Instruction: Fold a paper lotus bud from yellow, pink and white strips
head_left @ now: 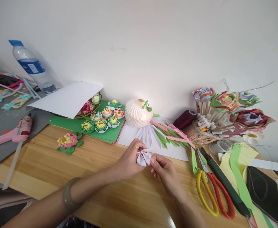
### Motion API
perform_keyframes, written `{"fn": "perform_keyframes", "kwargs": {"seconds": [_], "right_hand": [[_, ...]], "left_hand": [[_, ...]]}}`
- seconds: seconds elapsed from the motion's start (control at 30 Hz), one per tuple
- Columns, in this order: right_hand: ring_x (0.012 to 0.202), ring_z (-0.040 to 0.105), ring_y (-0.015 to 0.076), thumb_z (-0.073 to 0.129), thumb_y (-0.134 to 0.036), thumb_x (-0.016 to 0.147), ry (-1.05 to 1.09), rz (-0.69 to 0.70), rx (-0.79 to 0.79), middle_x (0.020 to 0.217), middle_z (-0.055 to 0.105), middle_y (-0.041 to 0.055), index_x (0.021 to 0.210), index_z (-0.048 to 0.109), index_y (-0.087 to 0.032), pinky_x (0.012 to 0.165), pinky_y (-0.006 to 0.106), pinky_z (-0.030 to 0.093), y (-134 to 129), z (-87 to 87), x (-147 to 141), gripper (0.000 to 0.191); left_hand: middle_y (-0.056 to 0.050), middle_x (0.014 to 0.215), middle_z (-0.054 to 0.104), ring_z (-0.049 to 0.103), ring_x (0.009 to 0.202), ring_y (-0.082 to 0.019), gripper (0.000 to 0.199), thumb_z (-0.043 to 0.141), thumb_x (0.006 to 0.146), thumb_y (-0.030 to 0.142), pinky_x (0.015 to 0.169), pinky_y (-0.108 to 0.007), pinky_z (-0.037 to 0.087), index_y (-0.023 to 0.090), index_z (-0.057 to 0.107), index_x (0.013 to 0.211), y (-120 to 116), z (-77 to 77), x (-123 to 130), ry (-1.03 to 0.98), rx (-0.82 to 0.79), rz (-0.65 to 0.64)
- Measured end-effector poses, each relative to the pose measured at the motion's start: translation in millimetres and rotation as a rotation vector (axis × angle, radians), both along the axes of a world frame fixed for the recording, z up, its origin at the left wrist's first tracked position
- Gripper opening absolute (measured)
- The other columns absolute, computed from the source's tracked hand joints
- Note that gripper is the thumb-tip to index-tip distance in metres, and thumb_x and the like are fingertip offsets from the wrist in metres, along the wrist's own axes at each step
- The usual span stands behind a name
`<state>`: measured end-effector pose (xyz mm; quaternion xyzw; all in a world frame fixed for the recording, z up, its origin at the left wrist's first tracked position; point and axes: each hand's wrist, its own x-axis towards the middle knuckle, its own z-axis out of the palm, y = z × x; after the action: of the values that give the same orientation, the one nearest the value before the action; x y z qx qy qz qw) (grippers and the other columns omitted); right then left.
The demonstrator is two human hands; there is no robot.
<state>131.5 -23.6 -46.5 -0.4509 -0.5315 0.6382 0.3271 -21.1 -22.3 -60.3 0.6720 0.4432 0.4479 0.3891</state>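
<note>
Above the middle of the wooden table, my left hand is closed around a white and pink folded paper flower. My right hand pinches one of the flower's petals at its right side. The underside of the flower is hidden by my left fingers. Just beyond my hands lie folded strips of white, green and pink paper on a white sheet. A finished pink and yellow paper flower with green leaves rests to the left of my forearm.
Several small paper lotus flowers sit on green sheets beside a white foam-netted ball. On the right lie scissors, a dark green cutter and a black phone. A glue gun and a water bottle are at left.
</note>
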Motion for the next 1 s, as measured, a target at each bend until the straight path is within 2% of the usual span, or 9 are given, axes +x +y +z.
{"fn": "perform_keyframes", "kwargs": {"seconds": [0.23,0.43,0.5,0.57,0.63,0.73,0.87,0.97,1.0], "right_hand": [[0.042,0.029,0.0053,0.056,-0.050,0.075,0.031,-0.010,0.025,0.050,0.039,-0.0061,0.058,0.046,-0.017,0.041,0.020,0.020,-2.4,-4.1,-2.9,0.039],[0.038,0.023,0.0038,0.056,-0.052,0.074,0.072,0.019,-0.101,0.047,0.035,-0.0083,0.060,0.046,-0.017,0.038,0.020,0.012,-1.3,-5.3,-4.0,0.039],[0.038,0.023,0.0043,0.056,-0.054,0.072,0.043,0.067,-0.148,0.046,0.035,-0.0083,0.063,0.050,-0.016,0.039,0.020,0.012,1.0,-4.2,-1.7,0.039],[0.040,0.026,0.0051,0.060,-0.055,0.068,-0.027,0.123,-0.157,0.046,0.038,-0.0072,0.063,0.053,-0.015,0.039,0.020,0.014,4.3,-1.5,2.9,0.041],[0.043,0.031,0.0060,0.065,-0.054,0.063,-0.089,0.115,-0.115,0.048,0.042,-0.0056,0.059,0.055,-0.015,0.041,0.020,0.017,7.4,2.2,8.6,0.040],[0.046,0.033,0.0070,0.063,-0.050,0.068,-0.062,-0.047,-0.025,0.053,0.044,-0.0048,0.067,0.060,-0.016,0.043,0.020,0.023,10.0,7.5,15.1,0.034],[0.056,0.042,0.0106,0.059,-0.044,0.074,-0.018,-0.170,0.161,0.066,0.052,-0.0017,0.094,0.063,-0.021,0.053,0.023,0.034,9.3,11.1,15.3,0.031],[0.065,0.048,0.0135,0.060,-0.040,0.074,-0.103,-0.150,0.252,0.077,0.058,0.0019,0.084,0.068,-0.020,0.059,0.025,0.037,8.3,10.8,13.5,0.023],[0.066,0.048,0.0139,0.060,-0.040,0.074,-0.118,-0.152,0.248,0.078,0.059,0.0027,0.081,0.068,-0.020,0.059,0.025,0.038,8.2,10.0,13.5,0.023]], "left_hand": [[-0.001,0.085,0.041,0.043,0.076,-0.013,0.029,0.058,0.064,0.011,0.063,-0.022,0.036,0.019,0.040,0.085,-1.9,-0.5,1.3,-0.150,-0.080,-0.018],[0.001,0.081,0.040,0.042,0.073,-0.012,0.029,0.059,0.062,0.011,0.063,-0.022,0.035,0.018,0.040,0.082,-2.3,0.7,1.6,-0.219,-0.144,-0.017],[0.002,0.080,0.041,0.042,0.071,-0.011,0.032,0.061,0.060,0.011,0.062,-0.021,0.034,0.018,0.040,0.083,-0.9,2.0,0.3,-0.282,-0.214,-0.031],[0.003,0.077,0.044,0.043,0.067,-0.010,0.039,0.066,0.057,0.014,0.061,-0.021,0.034,0.018,0.041,0.086,1.4,4.2,-2.0,-0.387,-0.369,-0.080],[0.003,0.074,0.050,0.046,0.066,-0.010,0.051,0.073,0.051,0.017,0.061,-0.022,0.034,0.018,0.042,0.091,3.4,6.8,-4.5,-0.526,-0.583,-0.139],[0.000,0.078,0.056,0.050,0.071,-0.012,0.056,0.079,0.047,0.024,0.065,-0.025,0.038,0.017,0.047,0.093,4.2,9.6,-7.0,-0.733,-0.779,-0.203],[-0.006,0.086,0.058,0.053,0.078,-0.016,0.048,0.077,0.054,0.035,0.070,-0.032,0.043,0.015,0.057,0.092,1.6,8.5,-7.2,-0.854,-0.890,-0.343],[-0.006,0.091,0.060,0.054,0.082,-0.016,0.047,0.077,0.056,0.036,0.073,-0.030,0.042,0.016,0.060,0.094,1.2,6.3,-6.6,-0.831,-0.923,-0.403],[-0.007,0.092,0.061,0.054,0.084,-0.017,0.046,0.074,0.058,0.042,0.074,-0.030,0.041,0.015,0.061,0.094,1.9,5.8,-6.5,-0.828,-0.916,-0.440]]}}
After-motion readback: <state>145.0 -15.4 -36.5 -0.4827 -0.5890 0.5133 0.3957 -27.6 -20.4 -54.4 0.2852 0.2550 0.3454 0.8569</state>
